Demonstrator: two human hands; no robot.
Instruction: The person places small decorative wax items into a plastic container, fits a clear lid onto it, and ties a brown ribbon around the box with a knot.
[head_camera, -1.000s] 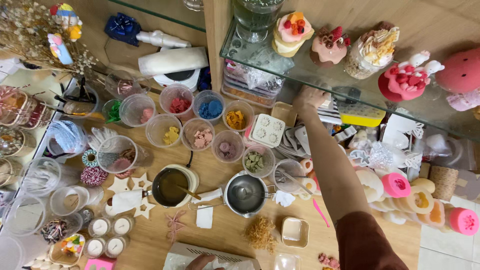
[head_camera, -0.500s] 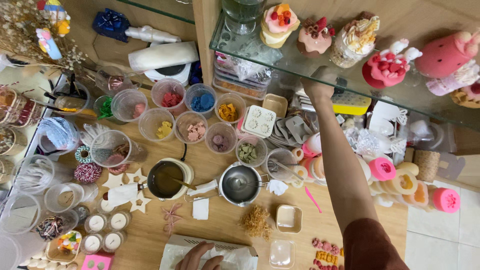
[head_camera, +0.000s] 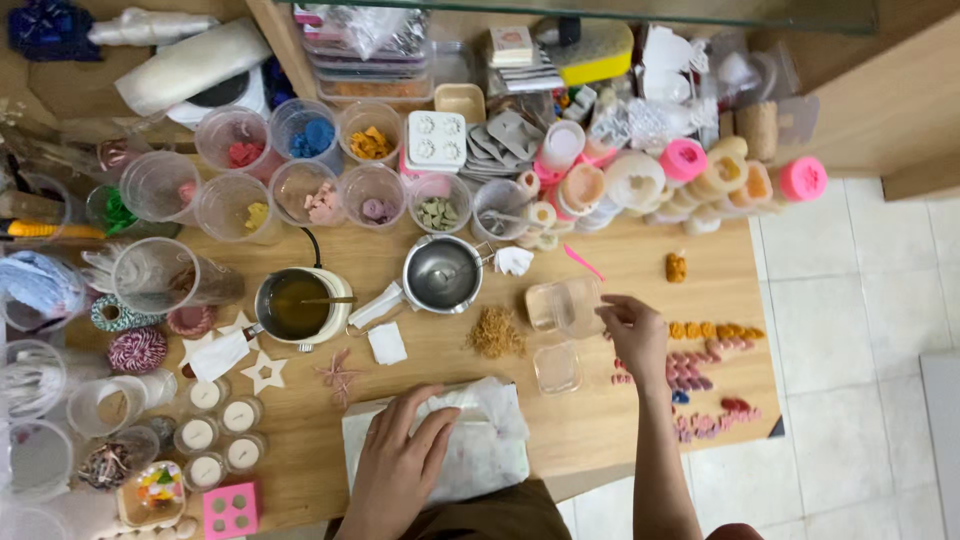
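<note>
two hands apart: left hand (head_camera: 395, 465) flat on white packet (head_camera: 440, 445); right hand (head_camera: 630, 335) touching an empty clear box (head_camera: 565, 305).

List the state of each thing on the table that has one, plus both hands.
Left hand: flat on the white cloth.
Right hand: fingers on the clear tub.
Small tub: empty, upright.
Steel pot: empty.
White pot: holds amber liquid.
Tealights: unlit.
</note>
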